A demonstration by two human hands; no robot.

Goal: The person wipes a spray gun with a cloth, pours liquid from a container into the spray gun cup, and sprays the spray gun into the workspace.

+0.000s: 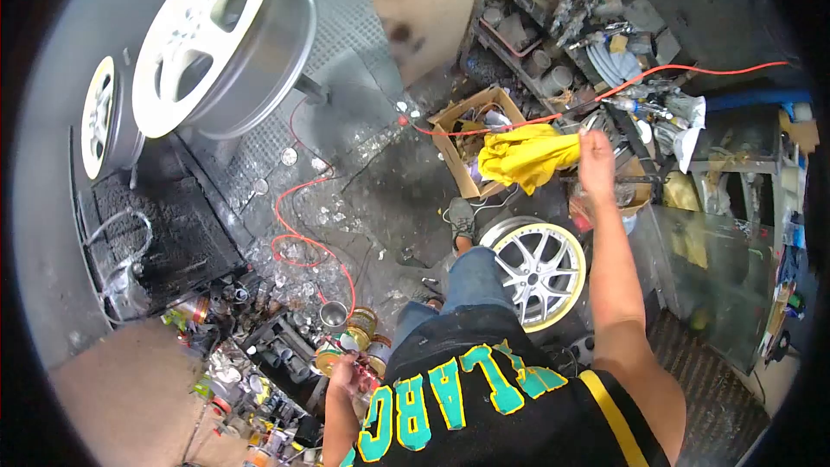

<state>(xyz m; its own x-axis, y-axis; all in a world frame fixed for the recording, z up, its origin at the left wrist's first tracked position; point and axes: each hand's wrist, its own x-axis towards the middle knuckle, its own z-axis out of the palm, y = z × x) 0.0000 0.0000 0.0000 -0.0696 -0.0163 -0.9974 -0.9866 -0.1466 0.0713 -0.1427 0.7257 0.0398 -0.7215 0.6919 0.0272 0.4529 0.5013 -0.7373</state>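
Observation:
My right hand (595, 160) is raised with its fingers closed on a bunched yellow cloth (529, 156), which hangs out to the left above an open cardboard box (454, 151). Low down, my left hand (344, 374) is beside several tins (361, 324) and a metal cup (333, 314); its fingers are curled round something small and reddish that I cannot make out. A silver wheel rim with a yellowish edge (538, 275) lies on the floor by my leg.
Two white-faced wheel rims (203, 43) stand raised at the upper left. A red hose (298, 242) winds over the dirty floor and another stretch crosses to a cluttered shelf (510, 56). A glass-fronted cabinet (713, 285) is at the right; clutter (242, 380) fills the lower left.

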